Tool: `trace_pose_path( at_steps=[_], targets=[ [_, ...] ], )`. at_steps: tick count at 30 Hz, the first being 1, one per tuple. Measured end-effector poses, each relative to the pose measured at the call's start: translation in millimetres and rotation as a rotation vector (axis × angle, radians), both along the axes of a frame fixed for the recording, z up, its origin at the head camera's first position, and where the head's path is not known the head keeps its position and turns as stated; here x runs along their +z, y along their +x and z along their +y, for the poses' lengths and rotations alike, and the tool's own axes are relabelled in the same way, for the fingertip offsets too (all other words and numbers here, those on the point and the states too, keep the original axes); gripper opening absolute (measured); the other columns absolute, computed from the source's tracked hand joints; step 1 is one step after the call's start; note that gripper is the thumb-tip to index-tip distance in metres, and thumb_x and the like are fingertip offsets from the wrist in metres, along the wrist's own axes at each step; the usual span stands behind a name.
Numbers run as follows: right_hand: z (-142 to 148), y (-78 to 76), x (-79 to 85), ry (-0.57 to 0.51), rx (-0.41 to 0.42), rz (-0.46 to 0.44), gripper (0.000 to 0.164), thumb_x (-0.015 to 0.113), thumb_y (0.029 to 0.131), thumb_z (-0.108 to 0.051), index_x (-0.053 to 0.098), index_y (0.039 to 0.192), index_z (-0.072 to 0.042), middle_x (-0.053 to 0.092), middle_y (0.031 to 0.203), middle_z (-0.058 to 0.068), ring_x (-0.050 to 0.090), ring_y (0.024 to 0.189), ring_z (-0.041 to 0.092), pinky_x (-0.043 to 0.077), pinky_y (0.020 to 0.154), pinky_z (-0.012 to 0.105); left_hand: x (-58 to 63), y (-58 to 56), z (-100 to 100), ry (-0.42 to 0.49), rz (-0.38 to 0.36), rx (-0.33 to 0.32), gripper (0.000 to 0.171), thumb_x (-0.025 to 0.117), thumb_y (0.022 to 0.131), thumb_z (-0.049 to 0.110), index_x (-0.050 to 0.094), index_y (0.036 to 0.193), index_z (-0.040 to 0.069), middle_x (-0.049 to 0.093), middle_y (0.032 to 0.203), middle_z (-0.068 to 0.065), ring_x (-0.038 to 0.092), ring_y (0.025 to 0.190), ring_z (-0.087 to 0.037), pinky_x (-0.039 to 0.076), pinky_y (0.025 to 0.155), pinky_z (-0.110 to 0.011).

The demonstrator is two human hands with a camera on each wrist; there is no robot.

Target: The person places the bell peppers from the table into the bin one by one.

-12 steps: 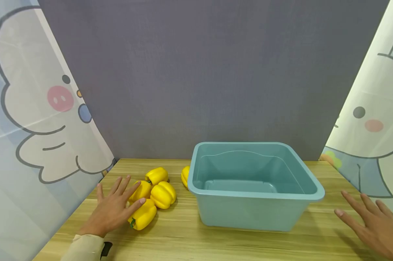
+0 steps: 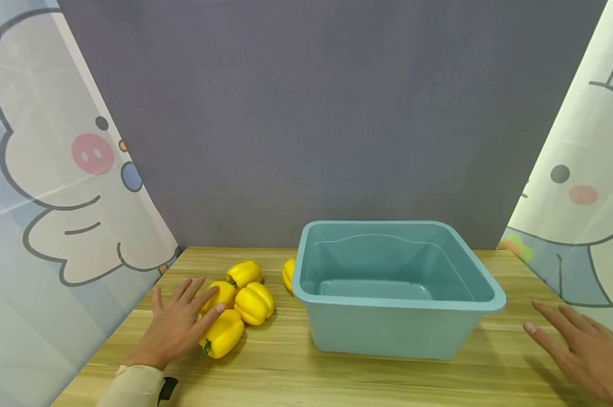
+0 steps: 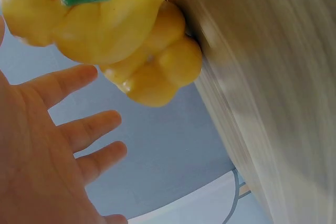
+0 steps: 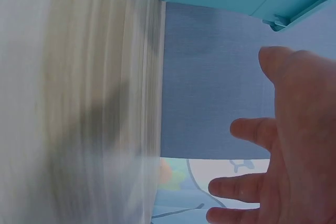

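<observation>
Several yellow bell peppers lie grouped on the left of the table. My left hand [image 2: 171, 330] hovers at their left side, fingers spread and palm down, overlapping the nearest bell pepper [image 2: 226, 334] and the one behind it in the head view. In the left wrist view a bell pepper [image 3: 100, 24] with a green stem shows just beyond the fingers, and nothing is held. My right hand [image 2: 586, 353] hangs over the table's right side with straight, spread fingers. It is nearest to the blue-green plastic tub [image 2: 387, 330], apart from its right wall.
The tub stands upright right of centre, its inside bare. Another bell pepper [image 2: 288, 274] is partly hidden behind its left rim. A grey panel [image 2: 337, 124] closes off the back of the wooden table [image 2: 265, 376], with cartoon-printed curtains [image 2: 47, 237] at both sides.
Both hands have barely shifted, the left a touch lower in the head view. The peppers and the tub stay where they were.
</observation>
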State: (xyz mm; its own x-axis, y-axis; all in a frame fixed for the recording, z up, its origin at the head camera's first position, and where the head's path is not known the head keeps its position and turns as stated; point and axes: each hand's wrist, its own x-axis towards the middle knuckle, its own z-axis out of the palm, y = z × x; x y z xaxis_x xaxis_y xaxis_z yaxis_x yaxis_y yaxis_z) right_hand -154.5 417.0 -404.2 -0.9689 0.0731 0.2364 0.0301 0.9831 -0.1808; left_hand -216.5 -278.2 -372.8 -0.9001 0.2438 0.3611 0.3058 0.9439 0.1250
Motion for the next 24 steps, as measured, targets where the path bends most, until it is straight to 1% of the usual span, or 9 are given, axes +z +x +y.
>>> trace_pose_path(
  at_steps=[3,9,12,16,18,21,24],
  targets=[
    [2,-2.5,0.8,0.006,-0.009,-0.019,0.076,0.049,0.102,-0.054,0.038,0.144,0.009,0.033,0.128,0.053,0.033,0.105,0.076,0.016,0.076,0.090,-0.9,-0.9,-1,0.003,0.010,0.006,0.056,0.044,0.103,0.054,0.063,0.136,0.013,0.043,0.150,-0.022,0.032,0.139,-0.047,-0.002,0.101,-0.081],
    [2,-3.8,3.2,0.014,-0.005,-0.046,0.078,0.048,0.101,-0.057,0.039,0.143,0.007,0.038,0.128,0.047,0.038,0.106,0.073,0.015,0.071,0.093,-3.8,-1.0,-2,0.014,0.021,-0.002,0.054,0.044,0.104,0.051,0.061,0.138,0.011,0.046,0.148,-0.024,0.034,0.137,-0.047,-0.002,0.101,-0.082],
    [1,-4.1,6.6,0.035,0.012,-0.058,0.076,0.048,0.101,-0.057,0.042,0.143,0.006,0.042,0.128,0.044,0.042,0.106,0.070,0.023,0.070,0.090,-3.8,-0.6,-1,0.023,0.019,0.000,0.054,0.044,0.105,0.050,0.060,0.138,0.011,0.047,0.147,-0.023,0.034,0.137,-0.046,-0.001,0.101,-0.082],
    [0,-4.0,10.5,0.038,0.040,-0.066,0.072,0.048,0.103,-0.054,0.044,0.142,0.006,0.044,0.129,0.044,0.044,0.108,0.069,0.035,0.068,0.082,-3.5,0.0,0,0.033,0.022,-0.004,0.052,0.044,0.105,0.049,0.060,0.138,0.012,0.048,0.146,-0.022,0.036,0.136,-0.045,0.002,0.100,-0.082],
    [1,-4.1,10.8,0.027,0.048,-0.071,0.071,0.047,0.103,-0.053,0.044,0.141,0.006,0.044,0.129,0.045,0.043,0.109,0.069,0.037,0.070,0.079,-3.7,0.0,1,0.043,0.024,-0.013,0.051,0.045,0.106,0.047,0.060,0.139,0.012,0.049,0.146,-0.022,0.038,0.136,-0.044,0.002,0.100,-0.082],
    [2,-4.7,9.7,0.001,0.063,-0.075,0.069,0.046,0.104,-0.051,0.044,0.141,0.008,0.043,0.129,0.046,0.042,0.110,0.069,0.037,0.074,0.078,-4.2,-0.9,1,0.059,0.025,-0.024,0.051,0.045,0.106,0.046,0.059,0.140,0.011,0.049,0.146,-0.021,0.039,0.135,-0.043,0.003,0.100,-0.082],
    [3,-6.0,8.4,-0.030,0.070,-0.088,0.068,0.044,0.105,-0.049,0.045,0.140,0.009,0.044,0.129,0.048,0.043,0.109,0.069,0.039,0.074,0.076,-4.9,-1.9,2,0.073,0.024,-0.033,0.051,0.045,0.106,0.046,0.057,0.141,0.010,0.049,0.146,-0.020,0.042,0.133,-0.042,0.004,0.100,-0.081]
  ],
)
